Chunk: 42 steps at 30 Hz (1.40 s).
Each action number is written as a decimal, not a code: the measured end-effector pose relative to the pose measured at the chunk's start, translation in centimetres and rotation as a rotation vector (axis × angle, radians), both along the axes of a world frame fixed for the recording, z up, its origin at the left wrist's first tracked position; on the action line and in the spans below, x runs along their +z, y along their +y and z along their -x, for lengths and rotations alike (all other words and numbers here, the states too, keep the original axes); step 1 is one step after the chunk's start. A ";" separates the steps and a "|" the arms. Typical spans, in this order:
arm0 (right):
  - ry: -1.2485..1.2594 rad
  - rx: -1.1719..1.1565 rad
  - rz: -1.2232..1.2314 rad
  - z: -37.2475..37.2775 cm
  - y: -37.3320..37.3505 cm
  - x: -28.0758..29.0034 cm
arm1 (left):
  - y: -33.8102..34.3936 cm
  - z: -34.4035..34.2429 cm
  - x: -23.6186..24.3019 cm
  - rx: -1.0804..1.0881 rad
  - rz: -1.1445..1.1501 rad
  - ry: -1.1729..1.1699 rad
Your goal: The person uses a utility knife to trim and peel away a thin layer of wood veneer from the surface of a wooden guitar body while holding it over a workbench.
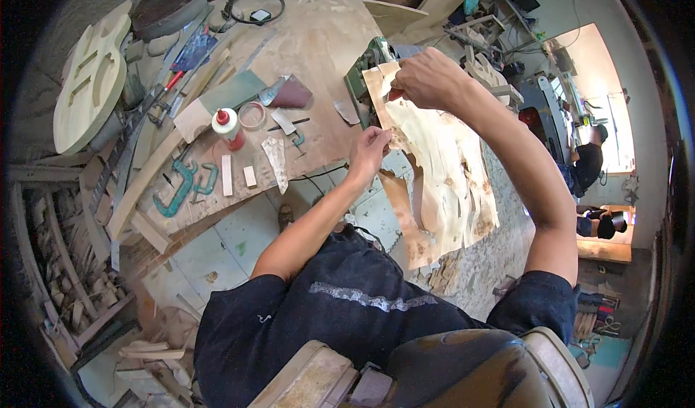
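A pale, thin sheet of wood veneer (445, 169), ragged and split with brown burl patches, hangs down off the corner of the workbench. With its fingers pinched, my left hand (371, 149) grips the sheet's left edge. Higher up, my right hand (432, 80) is closed over the top of the sheet. A small red thing (395, 94) shows below its fingers; most of it is hidden. Behind the sheet's upper edge stands a green metal vise (356, 78), partly covered.
The workbench (326, 17) carries a glue bottle (226, 123) with a red cap, green clamps (176, 191), sandpaper (291, 93) and wood strips. A guitar-shaped wooden body (94, 82) leans at the far left. Another person (590, 158) is at the right. Scraps lie on the floor (217, 263).
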State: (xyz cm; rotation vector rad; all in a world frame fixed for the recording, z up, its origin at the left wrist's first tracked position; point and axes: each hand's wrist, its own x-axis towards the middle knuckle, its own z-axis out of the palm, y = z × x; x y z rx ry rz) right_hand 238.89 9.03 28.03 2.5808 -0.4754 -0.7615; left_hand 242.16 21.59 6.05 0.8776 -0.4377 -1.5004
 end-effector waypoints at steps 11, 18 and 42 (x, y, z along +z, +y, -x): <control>-0.036 -0.021 -0.020 -1.5 -1.2 -0.3 | 0.0 0.4 0.0 0.079 0.021 0.050; -0.059 -0.057 -0.009 -1.6 -0.2 0.0 | 0.0 -0.2 -0.1 0.015 -0.035 0.047; -0.151 -0.197 -0.103 -1.1 -0.4 3.2 | -11.1 -8.8 -0.7 -0.121 -0.091 0.039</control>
